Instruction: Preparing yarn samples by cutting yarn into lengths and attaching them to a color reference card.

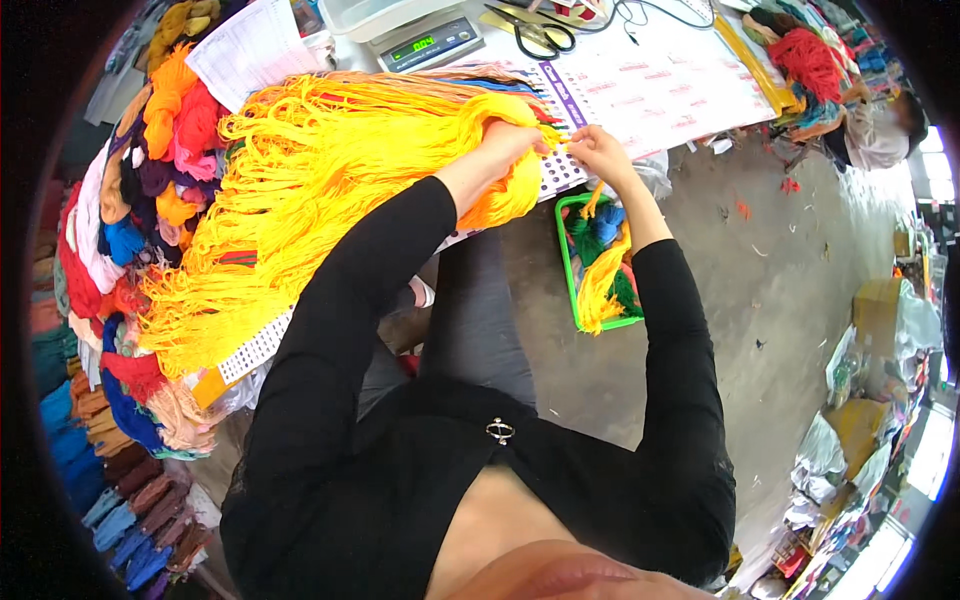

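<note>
My left hand is closed around the top end of a thick bundle of yellow yarn that spreads leftward over the table. Just right of it, my right hand pinches a thin yellow strand close to the bundle's end. Both hands are above a white card with rows of dark-rimmed holes, which lies partly under the yarn. A purple printed strip runs along the card behind my hands. Strands of other colours show at the bundle's far edge.
A green basket with coloured yarn scraps stands below the table edge. Behind are a digital scale, black scissors and a paper sheet. Yarn skeins heap at the left. Another person is at the far right.
</note>
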Tool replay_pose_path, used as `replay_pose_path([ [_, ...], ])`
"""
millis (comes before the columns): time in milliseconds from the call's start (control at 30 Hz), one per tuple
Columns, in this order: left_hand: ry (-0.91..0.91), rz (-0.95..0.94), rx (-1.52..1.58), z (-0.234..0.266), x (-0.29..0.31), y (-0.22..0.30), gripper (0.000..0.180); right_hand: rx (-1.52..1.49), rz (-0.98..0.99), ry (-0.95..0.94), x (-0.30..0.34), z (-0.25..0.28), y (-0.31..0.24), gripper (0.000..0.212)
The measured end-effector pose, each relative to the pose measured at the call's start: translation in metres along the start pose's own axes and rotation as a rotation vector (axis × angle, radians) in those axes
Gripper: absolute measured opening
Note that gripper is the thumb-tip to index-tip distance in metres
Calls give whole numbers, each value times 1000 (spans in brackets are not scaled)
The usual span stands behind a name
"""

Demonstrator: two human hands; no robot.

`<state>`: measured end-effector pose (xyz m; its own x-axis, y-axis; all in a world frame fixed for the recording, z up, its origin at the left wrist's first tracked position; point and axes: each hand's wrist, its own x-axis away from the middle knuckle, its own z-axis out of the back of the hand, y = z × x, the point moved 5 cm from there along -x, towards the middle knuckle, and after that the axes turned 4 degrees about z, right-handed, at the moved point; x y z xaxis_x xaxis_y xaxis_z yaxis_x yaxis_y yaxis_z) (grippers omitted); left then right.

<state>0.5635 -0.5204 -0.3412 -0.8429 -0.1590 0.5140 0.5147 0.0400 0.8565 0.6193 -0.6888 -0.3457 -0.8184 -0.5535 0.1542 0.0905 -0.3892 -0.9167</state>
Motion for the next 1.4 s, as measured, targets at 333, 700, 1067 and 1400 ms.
replay_pose_path([
  [333, -249, 89, 524, 9, 17, 35, 11, 337, 55, 113, 9, 5, 4, 27],
  [700, -361, -102, -72, -37, 22, 3, 17, -417, 98, 18, 16, -1, -14, 21],
  [1067, -251, 88, 690, 133, 60, 39, 18, 432, 19, 71, 23, -3, -19, 42],
  [1400, 658, -289, 328, 355, 105, 115, 29, 418, 76, 66, 18, -7, -16, 35],
])
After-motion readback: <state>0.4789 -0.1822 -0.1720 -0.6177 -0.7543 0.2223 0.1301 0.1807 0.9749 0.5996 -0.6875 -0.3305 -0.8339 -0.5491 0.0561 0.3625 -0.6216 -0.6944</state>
